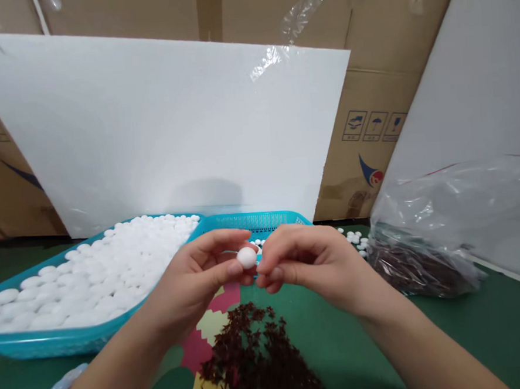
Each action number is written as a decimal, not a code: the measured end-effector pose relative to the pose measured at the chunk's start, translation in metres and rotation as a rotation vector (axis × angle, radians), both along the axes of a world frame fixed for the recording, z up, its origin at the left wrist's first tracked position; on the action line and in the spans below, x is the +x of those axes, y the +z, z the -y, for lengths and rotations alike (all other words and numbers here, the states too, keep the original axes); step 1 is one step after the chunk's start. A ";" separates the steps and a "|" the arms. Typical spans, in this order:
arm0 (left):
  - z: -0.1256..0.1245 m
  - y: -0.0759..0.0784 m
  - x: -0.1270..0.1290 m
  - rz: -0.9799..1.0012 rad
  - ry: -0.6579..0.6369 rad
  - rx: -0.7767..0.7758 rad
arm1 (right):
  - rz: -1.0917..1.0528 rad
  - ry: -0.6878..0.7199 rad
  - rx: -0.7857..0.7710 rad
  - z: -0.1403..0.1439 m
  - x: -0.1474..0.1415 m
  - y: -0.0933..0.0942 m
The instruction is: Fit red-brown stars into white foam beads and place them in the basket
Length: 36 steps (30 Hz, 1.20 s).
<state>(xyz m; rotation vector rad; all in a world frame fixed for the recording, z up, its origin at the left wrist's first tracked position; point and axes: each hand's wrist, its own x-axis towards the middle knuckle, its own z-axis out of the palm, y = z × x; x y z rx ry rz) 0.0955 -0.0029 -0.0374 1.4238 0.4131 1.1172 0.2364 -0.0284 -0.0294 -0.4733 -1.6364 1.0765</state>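
Between the thumb and fingers of my left hand (pixel 194 275) is a small, smooth white ball (pixel 247 258). My right hand (pixel 319 255) is closed in a pinch just right of the ball, fingertips almost touching it; whatever it may hold is hidden. Under both hands, a loose pile of small dark red-brown, pointed pieces (pixel 270 358) lies on the green table. To the left, a blue tray (pixel 44 344) is filled with many similar white balls (pixel 110 274).
Behind my hands stands a blue slotted basket (pixel 253 221) with some white pieces in it. Several white pieces (pixel 354 237) lie loose to its right, beside a clear plastic bag (pixel 423 266) of dark brown material. A white board (pixel 185 117) leans against cardboard boxes (pixel 381 87).
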 end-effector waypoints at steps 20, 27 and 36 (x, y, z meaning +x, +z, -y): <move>-0.004 0.000 -0.003 0.066 -0.102 0.184 | -0.165 0.148 -0.069 0.000 -0.005 -0.003; -0.003 -0.001 -0.005 0.056 -0.143 0.235 | -0.141 0.168 -0.080 0.002 -0.006 -0.006; -0.001 -0.001 -0.005 0.062 -0.146 0.287 | -0.217 0.180 -0.103 0.003 -0.009 -0.006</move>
